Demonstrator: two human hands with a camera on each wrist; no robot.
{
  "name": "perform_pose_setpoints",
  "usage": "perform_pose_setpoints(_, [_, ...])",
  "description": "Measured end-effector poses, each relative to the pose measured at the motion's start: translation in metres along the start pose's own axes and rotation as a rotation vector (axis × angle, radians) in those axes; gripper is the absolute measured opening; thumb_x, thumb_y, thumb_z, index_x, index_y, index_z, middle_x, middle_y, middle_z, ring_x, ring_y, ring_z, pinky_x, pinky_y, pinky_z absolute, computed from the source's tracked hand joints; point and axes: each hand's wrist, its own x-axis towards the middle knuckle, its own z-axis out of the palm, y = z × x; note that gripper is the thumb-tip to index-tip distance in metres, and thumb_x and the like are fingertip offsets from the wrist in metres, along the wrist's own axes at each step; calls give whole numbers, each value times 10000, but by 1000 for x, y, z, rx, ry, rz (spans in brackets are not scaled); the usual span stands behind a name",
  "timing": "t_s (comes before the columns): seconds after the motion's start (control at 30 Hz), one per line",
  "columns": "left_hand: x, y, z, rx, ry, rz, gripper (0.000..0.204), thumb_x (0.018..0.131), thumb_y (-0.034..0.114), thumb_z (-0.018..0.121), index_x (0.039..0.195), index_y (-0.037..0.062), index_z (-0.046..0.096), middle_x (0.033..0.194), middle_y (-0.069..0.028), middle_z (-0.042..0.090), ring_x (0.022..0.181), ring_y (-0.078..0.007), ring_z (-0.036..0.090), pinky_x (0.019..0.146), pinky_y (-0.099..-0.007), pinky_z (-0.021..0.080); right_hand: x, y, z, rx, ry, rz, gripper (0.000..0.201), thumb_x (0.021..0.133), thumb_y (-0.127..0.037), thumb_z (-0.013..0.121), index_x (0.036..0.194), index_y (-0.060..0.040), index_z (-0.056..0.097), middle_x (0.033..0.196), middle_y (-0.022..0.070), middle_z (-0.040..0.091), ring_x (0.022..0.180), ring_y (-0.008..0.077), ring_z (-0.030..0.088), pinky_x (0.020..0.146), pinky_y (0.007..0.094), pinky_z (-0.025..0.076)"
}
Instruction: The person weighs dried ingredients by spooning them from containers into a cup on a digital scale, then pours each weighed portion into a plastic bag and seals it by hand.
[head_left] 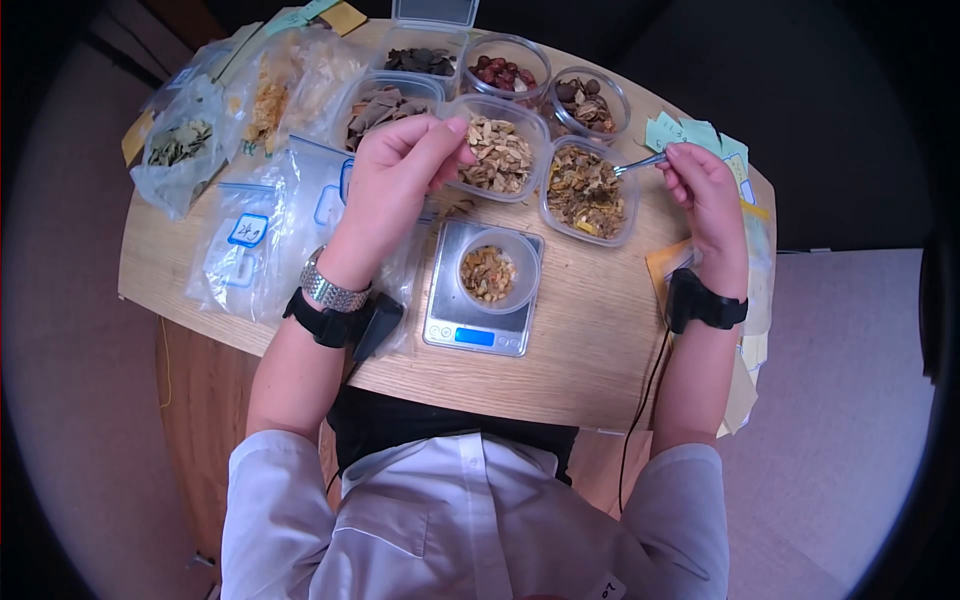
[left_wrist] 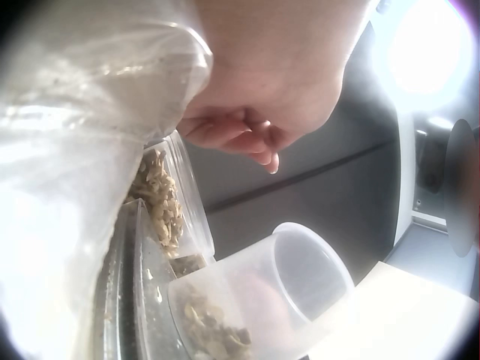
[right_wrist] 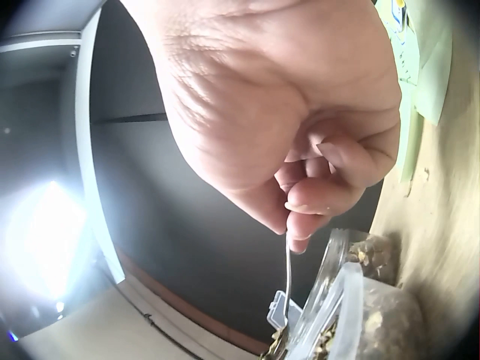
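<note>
My right hand (head_left: 706, 195) pinches the handle of a thin metal utensil (head_left: 643, 163); its far end is over a square tub of yellow-brown dried pieces (head_left: 590, 215). Seen from the right wrist, thumb and fingers (right_wrist: 292, 217) grip the handle (right_wrist: 288, 270). My left hand (head_left: 400, 180), fingers loosely curled, hovers by the tub of pale dried slices (head_left: 500, 155); the left wrist view shows nothing held in that hand (left_wrist: 247, 135). Between the arms a round cup (head_left: 530, 290) with mixed pieces stands on a digital scale (head_left: 440, 300), whose display is lit blue.
Behind are tubs of grey-brown pieces (head_left: 385, 112) and dark flakes (head_left: 420, 62), and round jars of red fruit (head_left: 503, 75) and brown pieces (head_left: 588, 103). Plastic bags (head_left: 240, 255) lie at the left. Green paper slips (head_left: 690, 133) and envelopes are along the right edge.
</note>
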Motion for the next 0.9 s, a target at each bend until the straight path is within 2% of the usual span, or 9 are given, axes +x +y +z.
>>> perform_pose_setpoints(0.27, [1, -1, -2, -8, -4, 5, 315, 1020, 299, 653, 830, 66, 746, 687, 59, 603, 627, -16, 472, 573, -197, 356, -29, -35, 33, 55, -79, -102, 197, 1017, -212, 663, 940, -53, 750, 729, -57, 629, 632, 4, 507, 581, 167, 385])
perform_pose_setpoints(0.37, [1, -1, -2, -2, 0, -3, 315, 1020, 303, 653, 833, 67, 747, 687, 59, 602, 629, -16, 472, 572, -196, 354, -49, -52, 55, -24, -140, -107, 177, 996, -187, 691, 947, -30, 757, 753, -38, 656, 657, 17, 535, 592, 180, 405])
perform_pose_setpoints(0.43, [1, -2, -2, -4, 1, -4, 318, 1020, 308, 651, 834, 68, 747, 686, 59, 600, 626, -16, 470, 571, -195, 353, -58, -57, 65, -231, -237, -187, 167, 973, -162, 717, 956, -1, 758, 781, -23, 677, 691, 31, 558, 612, 195, 426])
perform_pose_setpoints(0.5, [1, 0, -1, 0, 4, -4, 318, 1020, 309, 651, 834, 69, 747, 686, 59, 600, 625, -16, 470, 571, -196, 354, -60, -58, 65, -339, -209, -271, 167, 955, -150, 736, 961, 16, 752, 782, -16, 679, 718, 38, 568, 638, 209, 443])
perform_pose_setpoints(0.57, [0, 0, -1, 5, 9, -5, 319, 1019, 310, 651, 834, 69, 747, 685, 60, 599, 625, -17, 470, 570, -197, 354, -60, -59, 61, -272, -48, -296, 177, 956, -156, 735, 956, 21, 745, 773, -11, 677, 721, 43, 574, 645, 217, 449])
perform_pose_setpoints(0.6, [1, 0, -1, -1, 2, -4, 320, 1019, 311, 651, 833, 69, 747, 685, 59, 599, 626, -17, 472, 570, -198, 356, -57, -58, 56, -272, -50, -296, 177, 956, -156, 735, 956, 21, 745, 773, -11, 677, 721, 43, 574, 645, 217, 449])
perform_pose_setpoints(0.67, [1, 0, -2, -5, -6, -5, 322, 1019, 311, 651, 831, 69, 747, 685, 59, 600, 626, -17, 473, 570, -199, 357, -45, -51, 43, -391, 101, -305, 206, 963, -183, 727, 979, 21, 748, 776, 11, 686, 716, 65, 588, 652, 234, 458])
perform_pose_setpoints(0.77, [1, -1, -2, 7, -4, -7, 322, 1019, 309, 652, 828, 68, 748, 689, 58, 603, 632, -16, 478, 573, -199, 361, -30, -38, 28, -585, 186, -333, 234, 977, -209, 707, 1001, 20, 747, 795, 39, 698, 721, 96, 602, 664, 260, 475])
perform_pose_setpoints(0.9, [1, -2, -2, -17, -1, 2, 315, 1017, 302, 656, 828, 68, 750, 692, 56, 611, 632, -15, 482, 574, -197, 364, -21, -28, 24, -617, 190, -366, 243, 988, -221, 688, 1015, 14, 747, 822, 61, 704, 742, 118, 609, 694, 280, 489])
